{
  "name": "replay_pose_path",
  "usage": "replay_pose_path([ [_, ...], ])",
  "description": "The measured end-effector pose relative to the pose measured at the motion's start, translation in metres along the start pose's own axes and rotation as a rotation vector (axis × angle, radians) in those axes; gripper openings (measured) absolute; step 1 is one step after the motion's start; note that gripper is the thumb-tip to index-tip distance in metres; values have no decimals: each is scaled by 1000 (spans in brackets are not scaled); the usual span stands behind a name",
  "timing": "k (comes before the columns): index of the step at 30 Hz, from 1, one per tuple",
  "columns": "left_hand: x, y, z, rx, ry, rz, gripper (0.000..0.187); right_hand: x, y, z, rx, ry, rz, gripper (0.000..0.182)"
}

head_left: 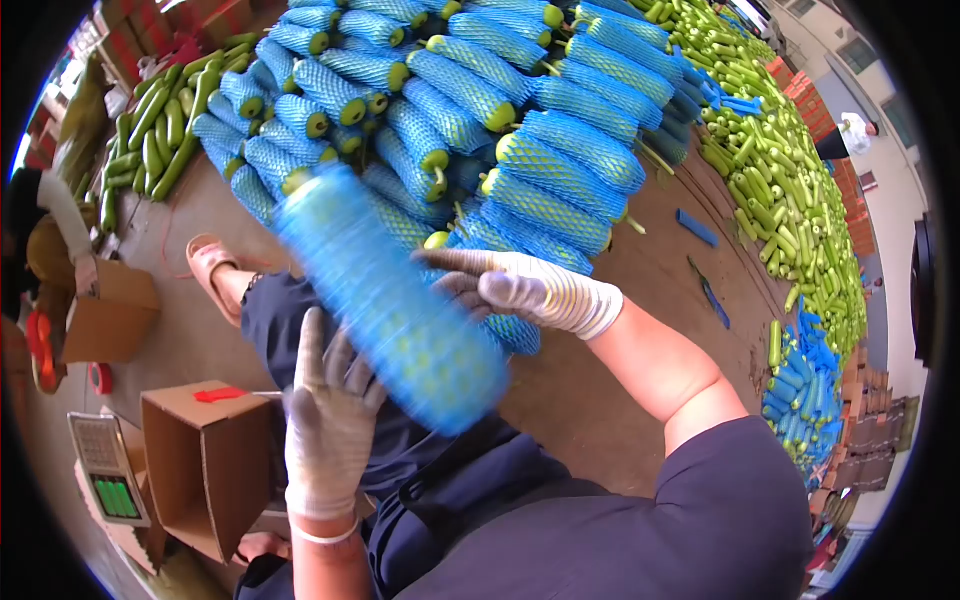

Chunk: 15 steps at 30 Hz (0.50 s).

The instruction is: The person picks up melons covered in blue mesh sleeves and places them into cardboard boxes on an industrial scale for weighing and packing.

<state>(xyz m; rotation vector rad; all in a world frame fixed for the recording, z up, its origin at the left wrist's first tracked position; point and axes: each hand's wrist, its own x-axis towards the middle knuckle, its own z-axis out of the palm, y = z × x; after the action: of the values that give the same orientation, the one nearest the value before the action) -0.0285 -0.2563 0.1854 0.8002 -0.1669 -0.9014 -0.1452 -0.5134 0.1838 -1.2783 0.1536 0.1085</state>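
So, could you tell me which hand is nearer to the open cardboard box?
Left. The left hand hovers right beside the cardboard box; the right hand is farther away, beyond the netted vegetable.

Bare brown floor [640, 290], daylit pale wall [890, 215]

We note bright, even daylight, soft shadows. Strong fisheye distortion, black vignette at corners. Netted gourd [390, 300] in foreground motion-blurred; background pile [500, 110] sharp. No glare.

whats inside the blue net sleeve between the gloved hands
Green skin shows through the mesh of the blue net sleeve, so it wraps a green vegetable like those in the pile. Motion blur and netting hide its details.
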Motion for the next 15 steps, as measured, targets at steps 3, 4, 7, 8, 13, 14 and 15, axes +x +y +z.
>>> replay_pose_path([
  [3,14,10,-5,19,74,49,89,6,-13,-53,-499,267,-75,74],
  [4,7,22,-15,-140,5,56,90,5,-14,-91,-935,493,-34,64],
  [7,-32,67,-75,-166,-85,271,87,-23,7,-192,-1565,809,361,58],
  [8,-52,84,-88,-11,60,349,86,-25,15,-210,-1564,823,444,64],
  [13,-131,148,-166,373,626,440,77,-9,12,-220,-1790,646,321,69],
  [14,-145,157,-174,206,717,368,70,-6,6,-217,-1750,660,364,72],
  [15,-166,172,-197,376,713,324,61,-4,11,-237,-1703,591,463,78],
])
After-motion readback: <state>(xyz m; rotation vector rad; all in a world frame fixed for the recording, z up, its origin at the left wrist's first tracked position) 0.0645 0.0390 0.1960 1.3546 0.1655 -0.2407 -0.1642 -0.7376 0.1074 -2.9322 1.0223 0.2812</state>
